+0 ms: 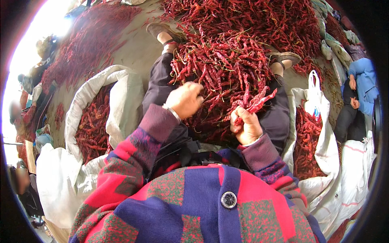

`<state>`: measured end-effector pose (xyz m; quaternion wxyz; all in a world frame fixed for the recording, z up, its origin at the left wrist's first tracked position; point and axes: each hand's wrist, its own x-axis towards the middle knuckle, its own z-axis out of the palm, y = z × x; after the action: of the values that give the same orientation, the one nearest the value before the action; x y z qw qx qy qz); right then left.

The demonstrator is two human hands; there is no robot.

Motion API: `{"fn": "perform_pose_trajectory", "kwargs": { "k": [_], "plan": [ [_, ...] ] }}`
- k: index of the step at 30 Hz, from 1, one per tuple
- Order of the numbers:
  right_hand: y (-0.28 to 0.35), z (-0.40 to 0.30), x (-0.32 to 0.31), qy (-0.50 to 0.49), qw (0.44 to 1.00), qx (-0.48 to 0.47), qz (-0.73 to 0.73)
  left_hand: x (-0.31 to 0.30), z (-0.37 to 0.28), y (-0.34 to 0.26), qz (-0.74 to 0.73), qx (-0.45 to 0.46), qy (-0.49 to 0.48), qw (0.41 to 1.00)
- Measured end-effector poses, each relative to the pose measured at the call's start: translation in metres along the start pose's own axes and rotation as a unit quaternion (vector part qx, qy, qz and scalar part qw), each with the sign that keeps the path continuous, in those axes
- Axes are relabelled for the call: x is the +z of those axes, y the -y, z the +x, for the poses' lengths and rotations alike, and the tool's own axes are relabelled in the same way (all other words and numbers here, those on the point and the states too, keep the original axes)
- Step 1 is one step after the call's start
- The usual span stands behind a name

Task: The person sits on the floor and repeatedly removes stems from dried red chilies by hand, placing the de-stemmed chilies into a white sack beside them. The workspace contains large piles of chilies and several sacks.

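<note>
A heap of dried red chilli peppers [225,66] lies between my outstretched legs. Several dried chillies [256,101] stick out of the fist of my right hand [246,126], which grips them just above the near right part of the heap. My left hand [185,99] is over the heap's near left edge with its fingers curled down. It is slightly blurred, and its fingertips and anything in them are hidden.
Beside my left leg stands an open white woven sack [71,130] with chillies inside. Another white sack [329,161] of chillies is at my right. A larger chilli pile [282,21] spreads beyond my feet. A person in blue [364,82] sits at far right; other people are at left.
</note>
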<state>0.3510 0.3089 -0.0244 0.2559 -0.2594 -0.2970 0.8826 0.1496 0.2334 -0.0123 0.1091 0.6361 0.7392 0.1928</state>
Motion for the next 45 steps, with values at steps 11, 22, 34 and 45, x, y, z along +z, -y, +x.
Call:
{"fn": "perform_pose_trajectory", "kwargs": {
  "k": [11, 22, 34, 45],
  "plan": [
    [0.035, -0.012, -0.016, -0.068, 0.992, 0.001, -0.107, 0.046, 0.062, 0.057, -0.031, -0.086, -0.011, 0.996],
    [0.198, -0.144, -0.156, -0.252, 0.756, 0.034, -0.603, 0.003, 0.008, 0.021, -0.845, -0.093, 0.137, 0.508],
    [0.148, -0.083, -0.035, -0.126, 0.634, -0.297, -0.703, -0.01, -0.021, -0.044, -0.753, -0.086, 0.21, 0.617],
    [0.026, -0.016, 0.01, 0.052, 0.903, -0.228, -0.361, 0.023, -0.031, -0.072, -0.623, -0.153, 0.263, 0.72]
  ]
}}
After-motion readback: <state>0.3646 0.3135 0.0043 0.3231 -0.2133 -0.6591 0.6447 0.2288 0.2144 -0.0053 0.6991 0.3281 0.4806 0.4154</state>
